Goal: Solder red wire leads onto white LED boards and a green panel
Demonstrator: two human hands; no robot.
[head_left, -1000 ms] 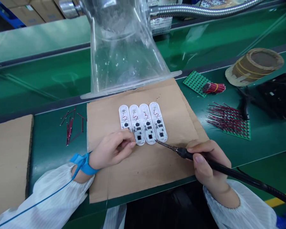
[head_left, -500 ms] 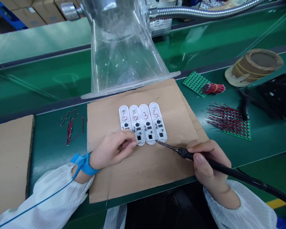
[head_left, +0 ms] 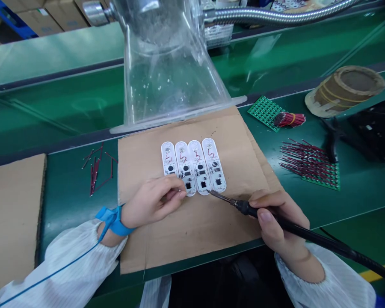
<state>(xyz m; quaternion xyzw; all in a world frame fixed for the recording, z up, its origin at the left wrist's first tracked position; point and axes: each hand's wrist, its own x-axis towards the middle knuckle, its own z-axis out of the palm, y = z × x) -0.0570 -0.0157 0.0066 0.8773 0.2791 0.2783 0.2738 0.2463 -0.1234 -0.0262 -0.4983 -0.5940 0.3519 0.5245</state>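
Note:
Several white rounded circuit boards [head_left: 200,173] lie side by side on a cardboard sheet [head_left: 192,239], each with thin red wires and black chips. My right hand [head_left: 280,218] grips a soldering iron [head_left: 248,208] like a pen. Its tip is at the lower end of the third board from the left, seemingly touching it. My left hand [head_left: 158,197], with a blue wrist strap [head_left: 115,220], has thumb and forefinger pinched at the lower part of the left boards, hiding some of them. Whatever sits in that pinch is too small to make out.
A clear fume hood [head_left: 173,81] stands behind the cardboard. Loose dark red wires [head_left: 94,173] lie at left. On the right are wires on a green board [head_left: 321,173], a bundled wire bunch [head_left: 290,119], black cutters [head_left: 331,143] and a taped cardboard roll [head_left: 345,92].
The soldering iron tip has shifted slightly left and down, onto the third board's lower end. My left hand has stayed almost still.

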